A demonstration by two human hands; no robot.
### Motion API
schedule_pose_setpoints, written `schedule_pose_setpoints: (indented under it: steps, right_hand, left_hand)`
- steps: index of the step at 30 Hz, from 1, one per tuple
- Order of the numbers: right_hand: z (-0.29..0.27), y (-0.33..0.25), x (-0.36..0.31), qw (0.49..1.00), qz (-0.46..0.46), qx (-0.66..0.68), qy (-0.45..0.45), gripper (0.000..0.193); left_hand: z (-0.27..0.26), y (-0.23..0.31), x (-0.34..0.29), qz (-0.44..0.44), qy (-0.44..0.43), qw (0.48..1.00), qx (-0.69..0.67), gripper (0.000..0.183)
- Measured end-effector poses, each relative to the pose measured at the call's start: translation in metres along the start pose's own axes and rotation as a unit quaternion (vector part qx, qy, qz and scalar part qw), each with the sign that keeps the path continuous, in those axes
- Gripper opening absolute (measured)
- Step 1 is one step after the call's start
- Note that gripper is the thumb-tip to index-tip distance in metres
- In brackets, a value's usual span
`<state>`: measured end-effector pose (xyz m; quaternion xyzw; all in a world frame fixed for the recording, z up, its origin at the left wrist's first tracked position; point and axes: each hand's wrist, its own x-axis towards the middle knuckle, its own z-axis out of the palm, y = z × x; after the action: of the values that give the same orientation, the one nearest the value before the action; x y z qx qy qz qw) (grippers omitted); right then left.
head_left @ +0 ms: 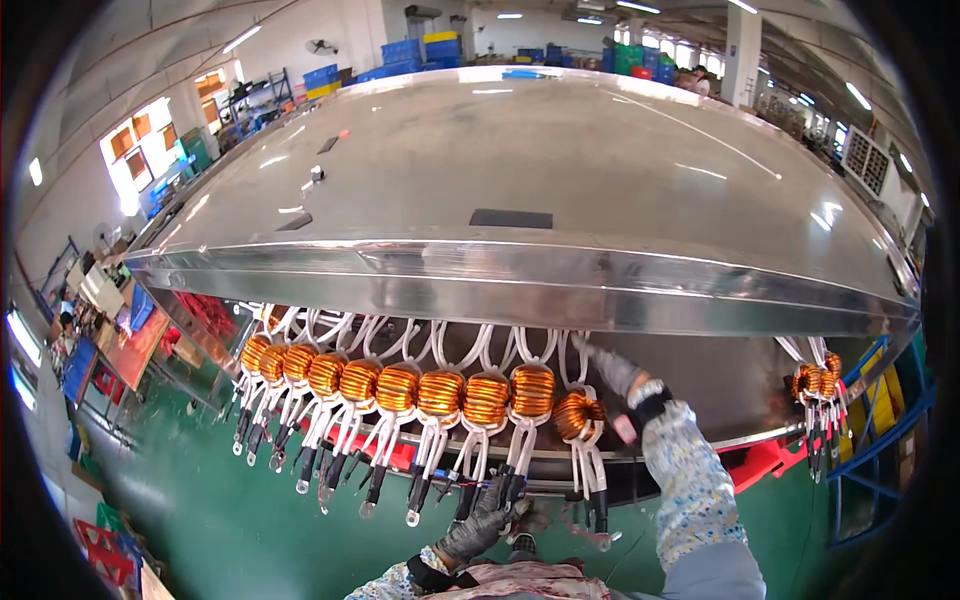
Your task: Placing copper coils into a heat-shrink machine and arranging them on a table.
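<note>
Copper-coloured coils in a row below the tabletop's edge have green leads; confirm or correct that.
Not green: the head view shows white leads on the copper-coloured coils in a row below the tabletop's edge.

Coils are copper-orange, cables white, gloves grey, sleeves speckled blue-and-yellow.

The desk has a broad, shiny metal top, with a dark rectangular piece lying near its front edge. Farther left lie another dark piece, a small silvery object and a dark strip. Below is a lower shelf — copper-wound coils line its front, white leads trailing over the edge.
</note>
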<state>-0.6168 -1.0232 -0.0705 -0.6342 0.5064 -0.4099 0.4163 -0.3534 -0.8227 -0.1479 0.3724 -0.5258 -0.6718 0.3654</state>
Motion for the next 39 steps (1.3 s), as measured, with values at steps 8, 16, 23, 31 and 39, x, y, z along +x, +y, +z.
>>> schedule_pose_setpoints:
  steps: [8, 16, 23, 31, 39]
  right_hand:
    - [0.007, 0.066, -0.011, 0.880, -0.149, -0.451, -0.024, 0.012]
    - [0.006, 0.074, -0.026, 0.851, 0.181, 0.468, 0.154, 0.022]
    - [0.024, 0.076, -0.030, 0.916, 0.049, 0.333, 0.219, 0.020]
    - [-0.061, 0.073, -0.152, 0.694, 0.026, -0.270, 0.667, 0.049]
    - [-0.197, 0.194, -0.237, 0.731, -0.005, 0.479, 0.486, 0.059]
  left_hand:
    - [0.014, 0.043, 0.008, -0.200, -0.061, 0.968, -0.140, 0.049]
    - [0.007, 0.040, -0.010, -0.155, -0.106, 0.975, -0.117, 0.041]
    - [-0.012, 0.012, -0.021, -0.190, -0.154, 0.966, -0.082, 0.054]
    - [-0.098, 0.136, -0.111, -0.070, -0.032, 0.965, 0.250, 0.044]
    - [-0.177, 0.319, -0.036, 0.323, 0.350, 0.497, 0.725, 0.092]
